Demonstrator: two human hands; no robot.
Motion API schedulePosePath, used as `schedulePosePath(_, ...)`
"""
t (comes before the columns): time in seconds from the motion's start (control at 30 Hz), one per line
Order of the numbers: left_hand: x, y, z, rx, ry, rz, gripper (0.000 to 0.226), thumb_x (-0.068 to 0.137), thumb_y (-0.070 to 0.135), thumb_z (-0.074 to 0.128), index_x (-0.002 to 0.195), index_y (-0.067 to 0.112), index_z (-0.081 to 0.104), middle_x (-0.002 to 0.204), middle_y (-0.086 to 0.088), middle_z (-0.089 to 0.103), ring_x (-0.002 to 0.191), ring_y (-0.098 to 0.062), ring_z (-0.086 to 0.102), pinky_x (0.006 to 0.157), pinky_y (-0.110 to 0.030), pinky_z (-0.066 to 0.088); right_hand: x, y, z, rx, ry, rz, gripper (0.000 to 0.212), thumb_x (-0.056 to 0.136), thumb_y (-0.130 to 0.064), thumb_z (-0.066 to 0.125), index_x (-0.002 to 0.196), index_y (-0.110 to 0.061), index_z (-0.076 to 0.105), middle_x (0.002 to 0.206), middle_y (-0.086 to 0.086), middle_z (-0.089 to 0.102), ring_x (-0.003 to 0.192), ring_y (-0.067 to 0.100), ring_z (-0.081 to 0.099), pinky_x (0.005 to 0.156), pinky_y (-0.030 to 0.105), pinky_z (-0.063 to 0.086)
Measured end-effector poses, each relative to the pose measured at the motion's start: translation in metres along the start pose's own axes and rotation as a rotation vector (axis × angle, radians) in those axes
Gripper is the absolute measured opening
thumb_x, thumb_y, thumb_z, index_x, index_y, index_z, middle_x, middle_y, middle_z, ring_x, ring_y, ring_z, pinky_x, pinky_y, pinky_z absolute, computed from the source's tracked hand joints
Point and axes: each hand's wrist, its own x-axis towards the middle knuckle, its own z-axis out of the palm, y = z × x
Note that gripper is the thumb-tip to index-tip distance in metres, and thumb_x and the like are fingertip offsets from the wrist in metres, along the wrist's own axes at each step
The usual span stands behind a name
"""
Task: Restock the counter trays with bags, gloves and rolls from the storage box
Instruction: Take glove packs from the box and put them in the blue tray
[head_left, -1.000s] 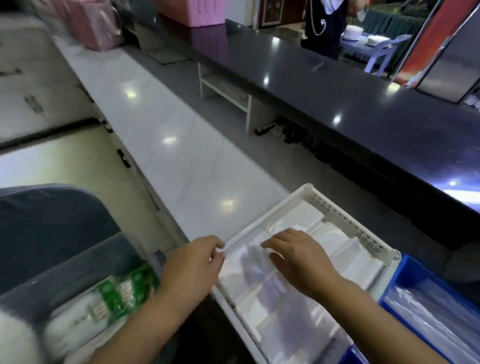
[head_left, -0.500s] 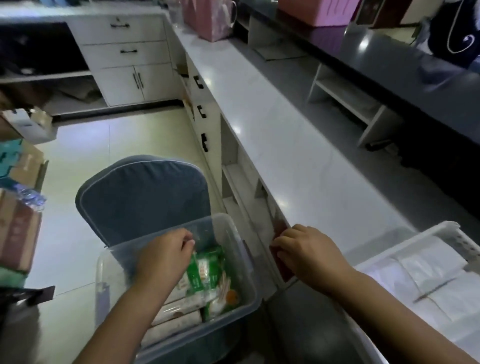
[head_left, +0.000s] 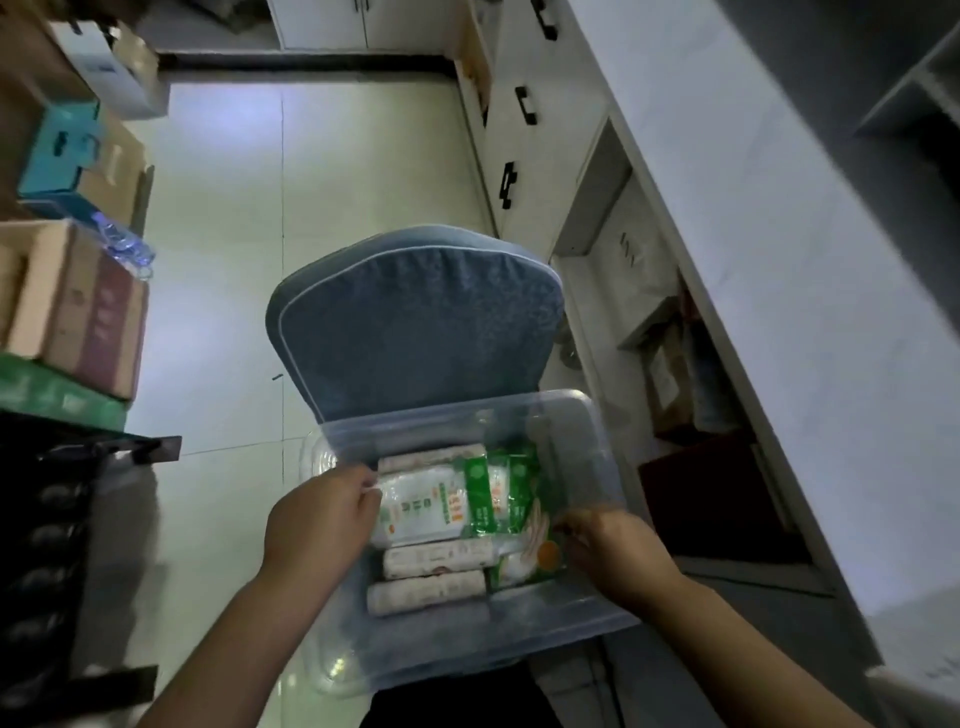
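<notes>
A clear plastic storage box (head_left: 587, 431) rests on a blue padded chair (head_left: 415, 322). Inside lie several white rolls (head_left: 436, 558) and green-and-white packs (head_left: 498, 499). My left hand (head_left: 317, 514) grips the left end of a white-and-green pack (head_left: 421, 512) at the box's left side. My right hand (head_left: 608, 545) is inside the box's right side, fingers closed on the edge of a green glove pack (head_left: 530, 561) with an orange dot. The counter trays are out of view.
The white counter (head_left: 779, 260) runs along the right, with drawers and open shelves (head_left: 670, 364) beneath it. Cardboard boxes (head_left: 78, 306) are stacked at the left. A dark rack (head_left: 62, 519) stands at the lower left. Pale tiled floor lies beyond the chair.
My view swung down and left from the white tray to the storage box. My right hand left the counter edge and went into the box; my left hand took hold of a pack.
</notes>
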Motion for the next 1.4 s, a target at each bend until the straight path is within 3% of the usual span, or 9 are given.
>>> schedulePosePath(0.2,0.002,-0.03,0.049,0.08,-0.071,-0.069,0.015,0.088,0.023,0.052,0.089,0.021,0.067,0.083,0.002,0.071,0.074,-0.018,0.063,0.056,-0.027,0.046,0.066,0.015,0.078,0.114,-0.167,-0.011,0.025,0.089,-0.024,0.053,0.11,-0.024,0.067,0.115,0.002,0.068,0.105,0.018,0.06,0.08,0.027,0.046)
schedulePosePath(0.3,0.001,-0.042,0.078,0.13,-0.114,-0.076,0.015,0.09,0.022,0.051,0.086,0.023,0.065,0.082,0.004,0.068,0.07,-0.01,0.055,0.054,-0.023,0.035,0.105,0.022,0.117,0.187,-0.178,0.018,0.026,0.09,-0.02,0.054,0.114,-0.021,0.065,0.116,0.004,0.068,0.102,0.02,0.062,0.077,0.024,0.046)
schedulePosePath(0.5,0.001,-0.045,0.121,0.101,-0.164,-0.102,0.016,0.089,0.02,0.053,0.093,0.018,0.069,0.086,0.0,0.072,0.074,-0.02,0.064,0.06,-0.033,0.053,0.173,0.023,0.184,0.516,-0.121,0.419,0.05,0.087,-0.011,0.057,0.134,-0.016,0.04,0.127,0.01,0.058,0.115,0.032,0.053,0.102,0.046,0.039)
schedulePosePath(0.63,-0.007,-0.046,0.138,0.06,-0.119,-0.096,0.008,0.08,0.014,0.065,0.086,0.017,0.07,0.077,-0.001,0.073,0.067,-0.023,0.066,0.054,-0.03,0.05,0.191,0.01,0.207,0.695,-0.072,0.5,0.019,0.083,-0.011,0.065,0.098,-0.012,0.053,0.097,0.009,0.063,0.084,0.022,0.058,0.072,0.027,0.043)
schedulePosePath(0.77,-0.015,-0.048,0.146,0.046,-0.165,-0.132,0.014,0.088,0.024,0.054,0.093,0.022,0.067,0.088,0.004,0.071,0.079,-0.018,0.065,0.063,-0.03,0.05,0.181,-0.011,0.201,0.8,-0.062,0.495,0.013,0.089,-0.021,0.06,0.088,-0.009,0.061,0.084,0.006,0.064,0.078,0.026,0.062,0.07,0.036,0.055)
schedulePosePath(0.93,-0.018,-0.043,0.144,0.037,-0.181,-0.097,0.024,0.089,0.031,0.054,0.111,0.026,0.06,0.108,0.004,0.065,0.097,-0.017,0.06,0.072,-0.031,0.05,0.147,-0.045,0.15,1.163,-0.045,0.422,0.013,0.092,-0.015,0.053,0.081,-0.014,0.059,0.077,0.0,0.069,0.056,0.005,0.068,0.042,0.015,0.048)
schedulePosePath(1.0,-0.016,-0.037,0.142,0.032,-0.215,-0.082,0.039,0.086,0.036,0.058,0.123,0.028,0.05,0.121,0.005,0.058,0.109,-0.016,0.054,0.08,-0.031,0.049,0.131,-0.057,0.128,1.202,-0.04,0.376,0.013,0.093,-0.017,0.051,0.084,-0.016,0.06,0.082,0.0,0.071,0.065,0.006,0.069,0.048,0.018,0.051)
schedulePosePath(1.17,-0.017,-0.01,0.131,-0.055,-0.155,-0.033,0.076,0.069,0.035,0.077,0.134,0.023,0.04,0.132,0.001,0.053,0.118,-0.02,0.051,0.092,-0.033,0.046,0.096,-0.085,0.088,1.357,0.054,0.413,0.012,0.093,-0.016,0.052,0.094,-0.01,0.062,0.098,0.024,0.068,0.094,0.042,0.064,0.084,0.054,0.053)
schedulePosePath(1.4,-0.008,0.0,0.103,-0.129,0.012,0.023,0.043,0.079,0.018,0.07,0.12,0.024,0.059,0.111,-0.003,0.07,0.092,-0.027,0.066,0.067,-0.033,0.052,0.075,-0.085,0.065,1.613,0.126,0.516,0.014,0.093,-0.009,0.05,0.093,-0.001,0.061,0.097,0.031,0.066,0.084,0.037,0.068,0.076,0.051,0.058)
